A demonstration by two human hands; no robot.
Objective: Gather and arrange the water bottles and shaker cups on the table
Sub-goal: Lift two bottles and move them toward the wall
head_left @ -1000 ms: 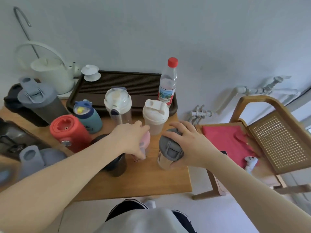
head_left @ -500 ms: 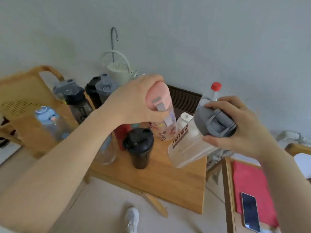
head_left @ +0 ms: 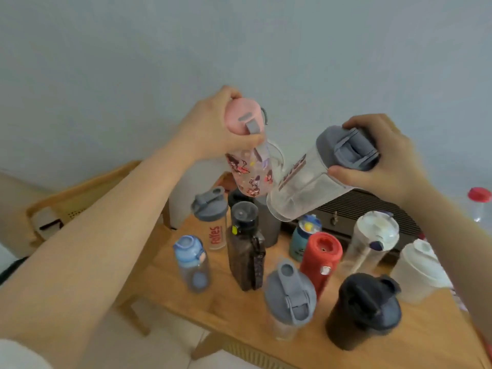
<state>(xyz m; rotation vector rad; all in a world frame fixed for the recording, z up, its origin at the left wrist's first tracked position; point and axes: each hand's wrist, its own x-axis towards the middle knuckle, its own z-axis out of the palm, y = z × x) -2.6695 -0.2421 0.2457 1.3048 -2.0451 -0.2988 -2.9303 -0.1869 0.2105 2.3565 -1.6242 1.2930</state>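
Observation:
My left hand [head_left: 213, 129] grips the pink lid of a cartoon-printed pink bottle [head_left: 250, 166], held high above the table. My right hand [head_left: 383, 161] grips the grey lid of a clear shaker cup [head_left: 298, 193], tilted in the air beside it. Below on the wooden table [head_left: 229, 310] stand several bottles: a light blue bottle [head_left: 191, 262], a clear shaker with red lettering [head_left: 213, 225], a dark square bottle [head_left: 246, 249], a grey-lidded shaker [head_left: 290, 299], a red bottle [head_left: 322, 259], a black shaker [head_left: 364, 310], a teal bottle [head_left: 303, 238], a clear cup [head_left: 372, 241] and a white shaker [head_left: 418, 270].
A dark slatted tray [head_left: 372, 209] lies at the back of the table. A red-capped plastic water bottle [head_left: 479, 201] stands at the far right. A wooden chair [head_left: 80, 193] with a woven back stands left of the table. A pale wall rises behind.
Both hands have lifted the pink bottle and the clear shaker off the table and carried them up and leftward; the view has swung left over the crowded table.

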